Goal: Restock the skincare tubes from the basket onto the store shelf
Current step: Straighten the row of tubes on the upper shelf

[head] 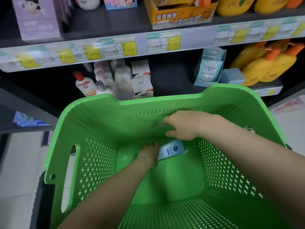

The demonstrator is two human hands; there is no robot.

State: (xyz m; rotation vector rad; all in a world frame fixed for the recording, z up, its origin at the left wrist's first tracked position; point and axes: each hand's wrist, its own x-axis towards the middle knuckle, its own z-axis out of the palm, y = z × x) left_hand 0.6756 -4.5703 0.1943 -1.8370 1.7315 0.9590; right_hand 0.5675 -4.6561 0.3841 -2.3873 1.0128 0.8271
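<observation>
One pale-blue tube (171,150) lies on the floor of one green basket (99,103), against its far wall, below the store shelf (173,83). Two bare hands reach into the basket. The left grip (147,152) touches the tube's end, fingers hidden, closure unclear. The right grip (181,125) hovers above the tube, fingers curled and blurred; whether it holds anything cannot be told.

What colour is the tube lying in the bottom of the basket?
The tube is light blue with a dark blue logo; head view.
</observation>
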